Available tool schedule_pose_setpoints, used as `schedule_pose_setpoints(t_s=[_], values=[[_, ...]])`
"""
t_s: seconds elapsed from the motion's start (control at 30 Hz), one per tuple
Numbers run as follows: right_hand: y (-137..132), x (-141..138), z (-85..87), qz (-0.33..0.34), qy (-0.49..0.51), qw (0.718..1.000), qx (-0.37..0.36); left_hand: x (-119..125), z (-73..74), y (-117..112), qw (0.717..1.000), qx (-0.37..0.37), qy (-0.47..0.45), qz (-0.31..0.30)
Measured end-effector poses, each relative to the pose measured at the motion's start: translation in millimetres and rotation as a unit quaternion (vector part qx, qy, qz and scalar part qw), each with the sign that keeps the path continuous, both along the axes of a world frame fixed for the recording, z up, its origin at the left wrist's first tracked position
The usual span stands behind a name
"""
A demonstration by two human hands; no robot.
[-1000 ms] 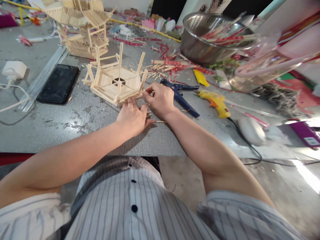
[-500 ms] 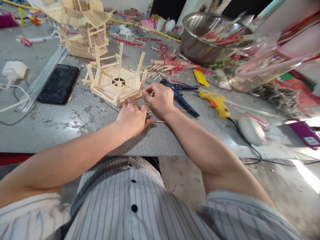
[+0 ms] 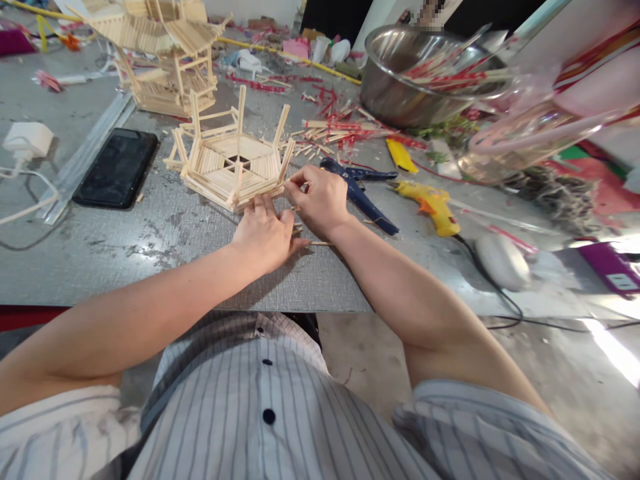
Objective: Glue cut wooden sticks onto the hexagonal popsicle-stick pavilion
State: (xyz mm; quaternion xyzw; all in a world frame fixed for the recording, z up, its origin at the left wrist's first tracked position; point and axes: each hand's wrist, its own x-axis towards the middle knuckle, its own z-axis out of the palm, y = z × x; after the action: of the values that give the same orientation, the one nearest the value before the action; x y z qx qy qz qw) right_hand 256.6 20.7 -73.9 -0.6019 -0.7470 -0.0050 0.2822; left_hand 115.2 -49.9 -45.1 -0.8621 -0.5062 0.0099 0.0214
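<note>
A hexagonal frame of pale wooden sticks lies on the grey table, with short posts standing up from its corners. My left hand rests against its near edge, fingers together, with a few thin sticks under it. Just right of it, my right hand pinches a thin stick at the frame's near right corner.
A taller stick tower stands at the back left. A black phone and a white charger lie to the left. Blue cutters, a yellow glue gun, loose sticks and a steel bowl are to the right.
</note>
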Motion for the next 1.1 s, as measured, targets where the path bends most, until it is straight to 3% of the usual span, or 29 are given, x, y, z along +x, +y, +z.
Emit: schedule_pose_setpoints(t_s=[1.1], values=[[-0.3, -0.8, 1.0, -0.007, -0.002, 1.0, -0.01, 0.3, -0.4, 0.4, 1.0, -0.008, -0.008, 0.001]])
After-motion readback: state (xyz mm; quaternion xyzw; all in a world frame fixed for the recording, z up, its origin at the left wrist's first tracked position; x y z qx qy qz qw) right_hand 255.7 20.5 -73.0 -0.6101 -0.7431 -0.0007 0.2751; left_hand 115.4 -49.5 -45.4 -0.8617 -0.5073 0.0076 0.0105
